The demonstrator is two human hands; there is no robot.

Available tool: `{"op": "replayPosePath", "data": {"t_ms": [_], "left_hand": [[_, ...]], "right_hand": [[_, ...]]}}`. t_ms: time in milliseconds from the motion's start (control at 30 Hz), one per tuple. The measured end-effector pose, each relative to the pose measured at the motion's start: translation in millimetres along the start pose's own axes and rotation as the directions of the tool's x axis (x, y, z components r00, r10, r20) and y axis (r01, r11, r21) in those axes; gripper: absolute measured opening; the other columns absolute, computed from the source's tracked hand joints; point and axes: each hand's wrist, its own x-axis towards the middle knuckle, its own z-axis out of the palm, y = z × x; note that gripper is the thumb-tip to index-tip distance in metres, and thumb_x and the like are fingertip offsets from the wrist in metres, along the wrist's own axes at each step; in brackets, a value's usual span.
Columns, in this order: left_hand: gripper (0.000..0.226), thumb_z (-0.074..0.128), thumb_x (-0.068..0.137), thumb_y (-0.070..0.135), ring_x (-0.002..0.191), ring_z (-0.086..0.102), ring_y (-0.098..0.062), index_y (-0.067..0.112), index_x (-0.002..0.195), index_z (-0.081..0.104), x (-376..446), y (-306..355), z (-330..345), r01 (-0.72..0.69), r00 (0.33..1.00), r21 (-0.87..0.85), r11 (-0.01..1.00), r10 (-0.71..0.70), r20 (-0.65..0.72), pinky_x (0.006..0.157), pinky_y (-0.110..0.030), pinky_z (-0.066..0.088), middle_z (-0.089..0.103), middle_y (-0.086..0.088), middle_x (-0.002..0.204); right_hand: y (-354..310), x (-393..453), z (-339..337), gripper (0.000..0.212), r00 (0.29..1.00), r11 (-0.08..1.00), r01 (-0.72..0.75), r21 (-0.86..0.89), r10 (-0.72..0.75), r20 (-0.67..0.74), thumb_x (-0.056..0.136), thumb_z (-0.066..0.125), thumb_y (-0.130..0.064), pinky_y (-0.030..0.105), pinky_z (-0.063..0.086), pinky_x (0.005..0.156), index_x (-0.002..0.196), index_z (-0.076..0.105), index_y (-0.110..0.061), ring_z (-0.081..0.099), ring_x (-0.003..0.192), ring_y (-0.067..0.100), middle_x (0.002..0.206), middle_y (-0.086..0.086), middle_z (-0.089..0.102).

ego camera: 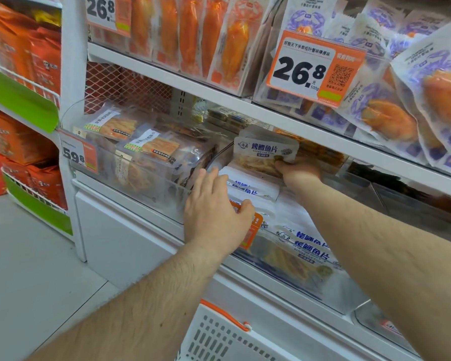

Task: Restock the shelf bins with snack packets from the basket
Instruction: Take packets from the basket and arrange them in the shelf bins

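Restocking looks well underway: the right hand (298,170) pinches a cod fillet packet (264,155) over the clear bin (292,280), already stocked beneath the flat, loosely spread left hand (214,212), while the basket (219,337) below both hands shows contents I cannot make out.
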Motion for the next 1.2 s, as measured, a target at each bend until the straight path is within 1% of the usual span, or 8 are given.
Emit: {"op": "replayPosePath", "data": {"t_ms": [267, 533, 667, 833, 900, 1000, 1100, 1200], "left_hand": [[0.065, 0.049, 0.094, 0.05, 0.15, -0.003, -0.009, 0.021, 0.149, 0.032, 0.3, 0.3, -0.8, 0.006, 1.0, 0.0, 1.0, -0.006, 0.013, 0.12, -0.035, 0.008, 0.014, 0.007, 0.163], [0.065, 0.049, 0.092, 0.049, 0.151, 0.001, -0.012, 0.022, 0.149, 0.033, 1.6, 1.8, -1.5, 0.007, 1.0, 0.027, 1.0, -0.008, 0.007, 0.122, -0.038, 0.004, 0.015, 0.004, 0.163], [0.061, 0.053, 0.091, 0.048, 0.15, 0.006, -0.015, 0.025, 0.145, 0.039, -0.6, 6.3, -6.7, 0.0, 1.0, 0.098, 0.995, 0.002, -0.019, 0.119, -0.042, 0.0, 0.018, 0.003, 0.162], [0.032, 0.063, 0.085, 0.04, 0.117, 0.043, -0.022, 0.025, 0.112, 0.059, -5.4, 11.8, -21.0, -0.211, 0.961, 0.138, 0.968, 0.231, -0.149, 0.101, -0.04, 0.028, 0.054, 0.004, 0.117], [0.012, 0.063, 0.085, 0.035, 0.096, 0.054, -0.017, 0.026, 0.092, 0.058, -9.6, 17.5, -29.4, -0.276, 0.96, 0.035, 0.96, 0.277, -0.038, 0.087, -0.035, 0.041, 0.057, 0.012, 0.091], [0.015, 0.062, 0.082, 0.034, 0.072, 0.058, -0.011, 0.027, 0.069, 0.057, -21.0, 20.2, -31.8, -0.297, 0.91, -0.013, 0.955, 0.287, 0.301, 0.068, -0.029, 0.048, 0.059, 0.012, 0.066], [0.015, 0.062, 0.081, 0.033, 0.072, 0.06, -0.011, 0.028, 0.068, 0.059, -34.9, 12.0, -21.7, -0.345, 0.742, 0.035, 0.938, 0.25, 0.622, 0.068, -0.029, 0.051, 0.064, 0.01, 0.07], [0.007, 0.064, 0.084, 0.035, 0.085, 0.062, -0.013, 0.029, 0.081, 0.064, -46.9, -1.0, -8.0, -0.387, 0.568, 0.161, 0.908, 0.097, 0.817, 0.082, -0.033, 0.053, 0.068, 0.009, 0.088]], "right_hand": [[8.3, 18.0, 27.8, 0.061, 0.993, 0.968, -0.118, -0.219, 0.111, -0.046, 0.084, 0.055, -0.066, 0.049, 0.044, 0.1, 0.121, 0.059, -0.017, 0.058, 0.11, 0.039, 0.119, 0.012, 0.065], [3.9, 6.2, 13.5, 0.045, 0.991, 0.99, -0.135, -0.04, 0.135, -0.009, 0.081, 0.072, -0.056, 0.041, 0.056, 0.087, 0.098, 0.056, -0.017, 0.063, 0.09, 0.028, 0.095, 0.003, 0.065], [5.7, -2.8, -5.8, 0.037, 0.991, 0.986, -0.114, -0.123, 0.122, 0.056, 0.089, 0.065, -0.045, 0.039, 0.055, 0.087, 0.101, 0.059, -0.01, 0.062, 0.083, 0.023, 0.09, 0.004, 0.062], [1.8, -47.6, -32.3, 0.005, 0.998, 0.997, 0.038, 0.071, -0.035, -0.05, 0.086, 0.067, -0.02, 0.041, 0.059, 0.081, 0.081, 0.068, -0.019, 0.065, 0.083, 0.021, 0.088, 0.001, 0.07], [-1.7, -75.0, -39.8, 0.012, 0.986, 0.976, 0.16, 0.147, -0.152, -0.065, 0.085, 0.066, -0.016, 0.034, 0.058, 0.074, 0.075, 0.071, -0.021, 0.064, 0.079, 0.011, 0.082, -0.008, 0.069], [-3.8, -117.9, -47.2, 0.019, 0.959, 0.937, 0.282, 0.206, -0.275, -0.065, 0.084, 0.066, -0.017, 0.023, 0.05, 0.064, 0.067, 0.071, -0.023, 0.059, 0.065, 0.003, 0.065, -0.013, 0.066], [6.7, -154.8, -42.0, 0.015, 0.95, 0.913, 0.306, 0.268, -0.31, -0.032, 0.084, 0.068, -0.018, 0.017, 0.045, 0.058, 0.071, 0.074, -0.021, 0.055, 0.06, 0.001, 0.064, -0.01, 0.066], [30.3, -180.6, -24.5, 0.02, 0.95, 0.906, 0.289, 0.309, -0.312, 0.025, 0.082, 0.068, -0.014, 0.024, 0.046, 0.063, 0.065, 0.07, -0.024, 0.053, 0.059, 0.003, 0.061, -0.009, 0.064]]}}
